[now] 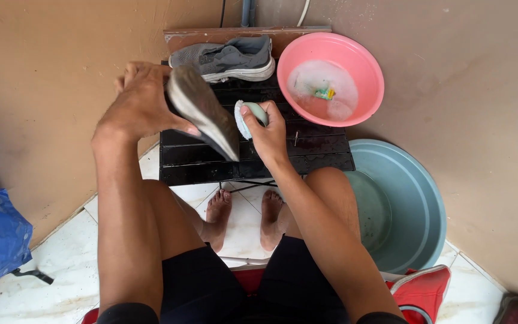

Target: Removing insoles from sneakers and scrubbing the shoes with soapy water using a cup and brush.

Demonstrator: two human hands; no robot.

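Bare knees and black shorts sat closest, two feet on white tile below. The left hand was clamped on a grey shoe, sole up; the right hand gripped a green scrub brush against it, above a black slatted counter. One more grey shoe, a pink soapy basin and a blue-grey tub crowded round.

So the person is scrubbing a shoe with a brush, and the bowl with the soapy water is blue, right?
Not quite. The head view shows the bowl with soapy water is pink. The rest holds: the left hand holds the shoe and the right hand holds the brush.
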